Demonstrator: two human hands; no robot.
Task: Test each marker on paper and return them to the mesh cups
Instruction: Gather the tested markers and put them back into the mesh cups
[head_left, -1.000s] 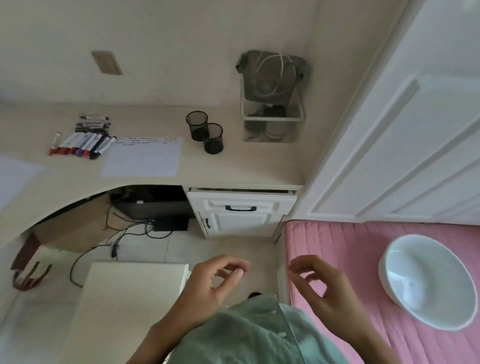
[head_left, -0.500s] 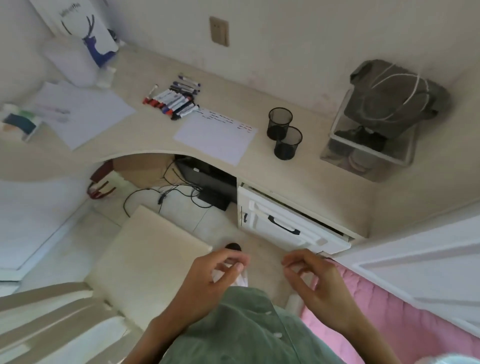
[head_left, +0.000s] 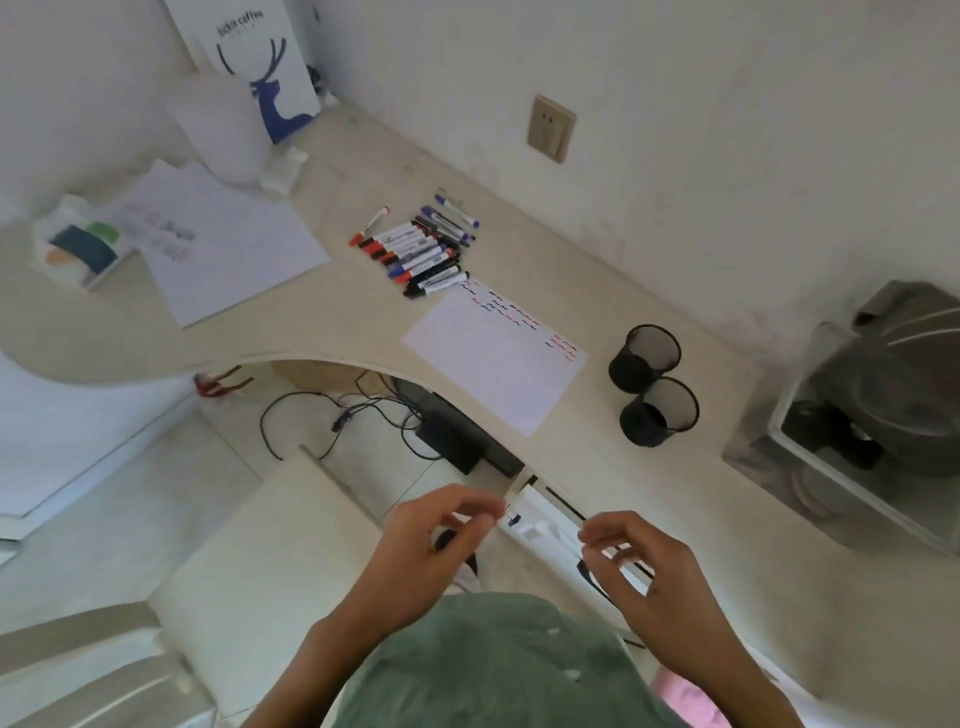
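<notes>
Several markers (head_left: 420, 248) with red, blue and black caps lie in a row on the beige desk (head_left: 337, 322). Right of them lies a white sheet of paper (head_left: 493, 358) with short red, blue and black scribbles along its far edge. Two black mesh cups (head_left: 653, 384) stand side by side further right, both looking empty. My left hand (head_left: 436, 545) and my right hand (head_left: 644, 577) hover low in front of my chest, well short of the desk, fingers loosely curled and holding nothing.
A second paper sheet (head_left: 228, 244) and a packet (head_left: 78, 249) lie at the desk's left. A clear bin (head_left: 852, 431) with dark items sits at the right. Below are a white drawer unit (head_left: 550, 525), cables (head_left: 332, 415) and a white chair seat (head_left: 270, 561).
The view has swung left and tilted, bringing the desk's left part into sight and the pink bed almost out. Both hands stay in front of my chest, empty.
</notes>
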